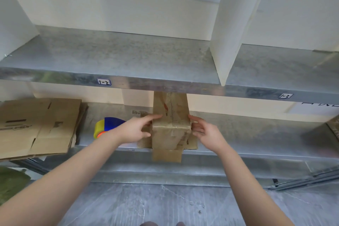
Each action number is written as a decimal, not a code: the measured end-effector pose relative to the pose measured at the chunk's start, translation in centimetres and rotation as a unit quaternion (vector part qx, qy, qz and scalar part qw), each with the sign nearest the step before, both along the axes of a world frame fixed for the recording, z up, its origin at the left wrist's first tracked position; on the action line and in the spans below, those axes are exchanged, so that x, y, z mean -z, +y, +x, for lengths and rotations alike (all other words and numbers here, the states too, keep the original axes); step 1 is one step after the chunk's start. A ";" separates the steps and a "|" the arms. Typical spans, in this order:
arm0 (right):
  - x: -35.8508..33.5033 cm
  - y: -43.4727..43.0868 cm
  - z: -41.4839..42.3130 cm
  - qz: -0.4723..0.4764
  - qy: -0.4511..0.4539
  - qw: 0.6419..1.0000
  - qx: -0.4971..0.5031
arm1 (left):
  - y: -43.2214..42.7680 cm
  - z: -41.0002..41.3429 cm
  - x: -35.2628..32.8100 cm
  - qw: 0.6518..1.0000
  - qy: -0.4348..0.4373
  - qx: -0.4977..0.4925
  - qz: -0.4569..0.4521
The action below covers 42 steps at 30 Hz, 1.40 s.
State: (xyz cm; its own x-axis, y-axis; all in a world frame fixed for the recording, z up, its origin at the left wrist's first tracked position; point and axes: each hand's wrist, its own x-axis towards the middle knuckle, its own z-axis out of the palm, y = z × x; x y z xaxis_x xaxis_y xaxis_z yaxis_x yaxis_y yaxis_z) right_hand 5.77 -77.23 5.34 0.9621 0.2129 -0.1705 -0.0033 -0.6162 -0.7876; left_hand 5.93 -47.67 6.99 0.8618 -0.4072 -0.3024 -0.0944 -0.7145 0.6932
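Note:
A brown cardboard box [170, 126], narrow and taped, stands on the lower metal shelf [256, 134], with loose flaps hanging over the shelf's front edge. My left hand [136, 129] touches the box's left side, index finger stretched along its top edge. My right hand [205, 131] is at the box's right side with fingers spread and lightly bent against it. Neither hand plainly closes round the box.
A blue, yellow and orange tape dispenser [108, 124] lies left of the box, partly behind my left forearm. Flattened cardboard [38, 124] lies at the shelf's left end. The upper metal shelf [117, 57] has white dividers [229, 38]. Grey tiled floor [165, 205] is below.

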 end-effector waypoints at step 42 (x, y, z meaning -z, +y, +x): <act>1.1 6.1 -7.0 -0.079 -0.113 0.980 0.146 | -0.4 4.2 0.6 0.973 -0.164 0.038 0.160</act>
